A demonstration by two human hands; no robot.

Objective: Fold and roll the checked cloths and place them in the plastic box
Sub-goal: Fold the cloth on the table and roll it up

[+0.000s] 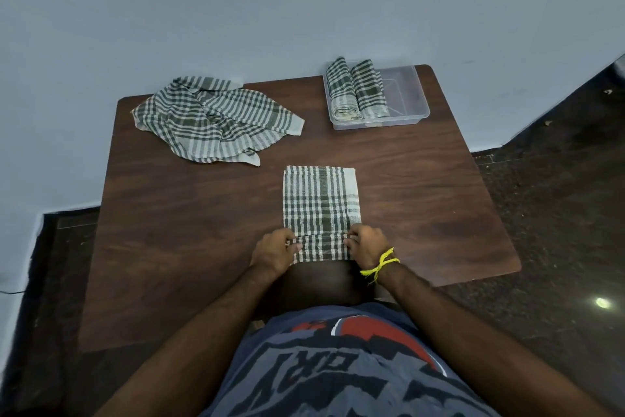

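A folded green-and-white checked cloth lies as a narrow strip in the middle of the wooden table. Its near end is turned over into the start of a roll. My left hand grips the roll's left end and my right hand grips its right end, fingers curled over the fabric. A clear plastic box stands at the back right, with two rolled checked cloths lying side by side in its left half. More checked cloth lies crumpled at the back left.
The table stands against a pale blue wall. Dark floor surrounds it on the right and left. The right half of the box is bare. A yellow thread is tied round my right wrist.
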